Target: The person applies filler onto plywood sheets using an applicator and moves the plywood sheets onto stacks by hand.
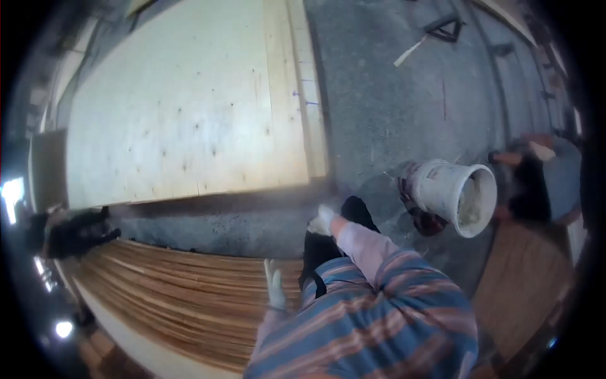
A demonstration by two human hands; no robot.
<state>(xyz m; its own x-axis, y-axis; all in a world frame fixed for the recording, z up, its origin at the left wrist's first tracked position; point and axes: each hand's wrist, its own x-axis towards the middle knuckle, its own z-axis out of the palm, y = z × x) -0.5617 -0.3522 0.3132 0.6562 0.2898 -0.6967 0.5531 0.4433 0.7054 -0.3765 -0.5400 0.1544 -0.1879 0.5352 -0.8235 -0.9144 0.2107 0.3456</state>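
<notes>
My left hand, in a pale glove, is over the edge of a stack of thin brown wood sheets, its fingers stretched out and holding nothing. My right hand, also in a pale glove, is in front of my body by my dark-clad legs; its fingers are too blurred to make out. Beyond both hands lies a large pale plywood sheet with small dark knots and blue marks near its right edge.
A white bucket stands on the grey floor to the right. A dark triangular frame and a pale stick lie farther off. People are partly visible at the far left and right.
</notes>
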